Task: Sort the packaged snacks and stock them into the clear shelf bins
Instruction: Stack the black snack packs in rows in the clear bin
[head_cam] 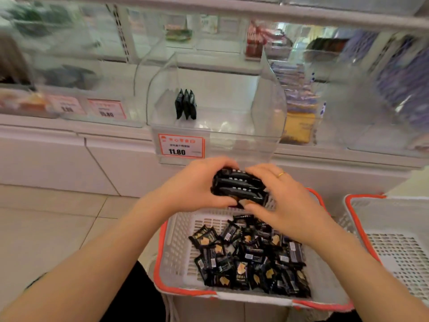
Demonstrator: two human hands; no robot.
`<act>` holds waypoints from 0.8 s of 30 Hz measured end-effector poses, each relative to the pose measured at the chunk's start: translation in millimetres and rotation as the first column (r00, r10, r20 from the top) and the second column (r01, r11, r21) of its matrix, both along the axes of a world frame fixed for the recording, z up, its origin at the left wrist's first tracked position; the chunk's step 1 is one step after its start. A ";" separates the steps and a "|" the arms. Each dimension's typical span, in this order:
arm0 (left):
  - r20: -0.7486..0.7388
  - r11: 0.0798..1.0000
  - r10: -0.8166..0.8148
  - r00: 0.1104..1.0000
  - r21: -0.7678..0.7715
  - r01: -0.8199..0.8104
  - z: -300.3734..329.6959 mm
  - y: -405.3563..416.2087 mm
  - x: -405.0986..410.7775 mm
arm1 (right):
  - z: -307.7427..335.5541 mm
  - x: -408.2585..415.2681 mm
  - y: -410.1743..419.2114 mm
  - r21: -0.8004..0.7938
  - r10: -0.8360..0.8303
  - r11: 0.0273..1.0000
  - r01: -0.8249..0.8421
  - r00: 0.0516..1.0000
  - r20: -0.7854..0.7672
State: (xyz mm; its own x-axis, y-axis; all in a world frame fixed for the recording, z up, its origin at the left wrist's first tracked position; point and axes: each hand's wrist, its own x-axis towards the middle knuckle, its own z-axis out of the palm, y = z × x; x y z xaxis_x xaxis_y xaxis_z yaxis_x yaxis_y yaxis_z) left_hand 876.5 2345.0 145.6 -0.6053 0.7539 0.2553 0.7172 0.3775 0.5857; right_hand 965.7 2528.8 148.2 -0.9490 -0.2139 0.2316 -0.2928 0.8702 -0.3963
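The snack packets (pixel 239 185) are glossy black foil-like wrap. The shelf bin (pixel 267 126) is clear, smooth plastic. The basket (pixel 178 240) is matt white perforated plastic with an orange rim.

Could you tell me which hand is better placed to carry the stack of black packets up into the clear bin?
Probably the left hand. It sits almost directly below the packets standing in the clear bin, while the right hand is further right. Both grip the stack.

Both hands (pixel 239 189) gripping black packets (pixel 239 185), above basket (pixel 176 231)
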 end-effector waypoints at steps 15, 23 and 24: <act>0.082 0.979 0.189 0.979 0.067 -0.195 105.6 -13.0 -94.7 | 111.7 -110.9 -22.9 -0.055 -0.245 0.968 0.246 0.969 0.016; -0.255 0.744 0.216 0.943 -0.583 -0.328 102.9 23.5 -181.0 | 69.6 -217.1 -18.6 0.207 -0.366 0.928 0.309 0.855 0.366; -0.273 0.672 0.170 0.947 -0.670 -0.314 100.7 29.5 -189.0 | 61.1 -227.0 -19.9 0.222 -0.378 0.923 0.316 0.853 0.360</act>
